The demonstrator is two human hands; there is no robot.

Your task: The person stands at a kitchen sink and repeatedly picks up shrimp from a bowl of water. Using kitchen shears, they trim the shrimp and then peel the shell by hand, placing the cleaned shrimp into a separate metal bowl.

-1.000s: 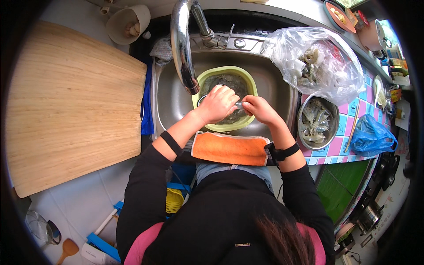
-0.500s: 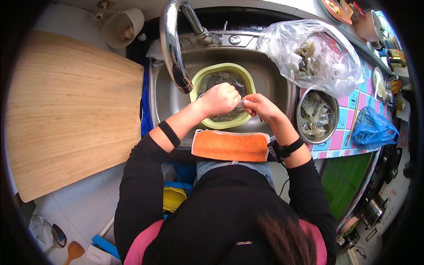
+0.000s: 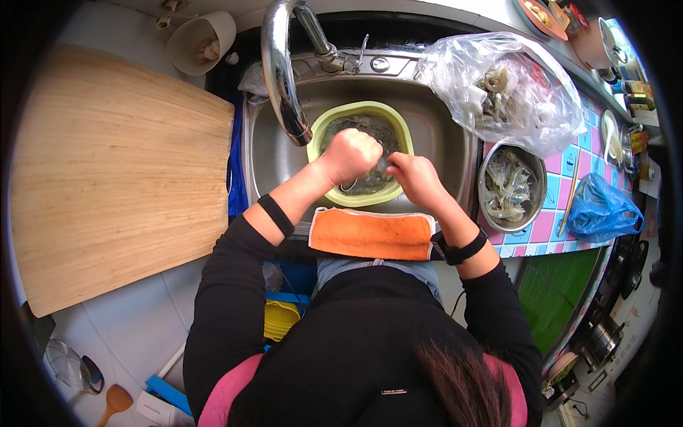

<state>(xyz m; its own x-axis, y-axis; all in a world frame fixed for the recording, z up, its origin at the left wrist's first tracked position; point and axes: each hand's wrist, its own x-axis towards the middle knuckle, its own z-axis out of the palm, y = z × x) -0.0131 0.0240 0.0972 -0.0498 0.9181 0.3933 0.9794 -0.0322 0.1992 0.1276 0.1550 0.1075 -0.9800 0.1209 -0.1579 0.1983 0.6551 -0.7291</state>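
Above the pale green basin (image 3: 407, 142) in the sink, my left hand (image 3: 351, 156) is closed in a fist with its back upward. A small, greyish translucent shrimp (image 3: 385, 165) shows a little between the two hands; most of it is hidden by my fingers. My right hand (image 3: 418, 178) pinches at its near side with thumb and fingers. Raw shrimp (image 3: 366, 128) lie in the water of the basin. Right of the sink, a metal bowl (image 3: 486, 206) holds pale shrimp (image 3: 510, 186).
A clear plastic bag (image 3: 526, 107) with greyish scraps lies behind the bowl. The faucet (image 3: 279, 78) curves over the basin's left side. An orange cloth (image 3: 371, 234) covers the sink's front edge. A large wooden board (image 3: 121, 178) is at left, a blue bag (image 3: 601, 206) at right.
My right hand has turned so that its back faces up more and its fingers curl further in. The left hand has shifted slightly; both stay over the basin.
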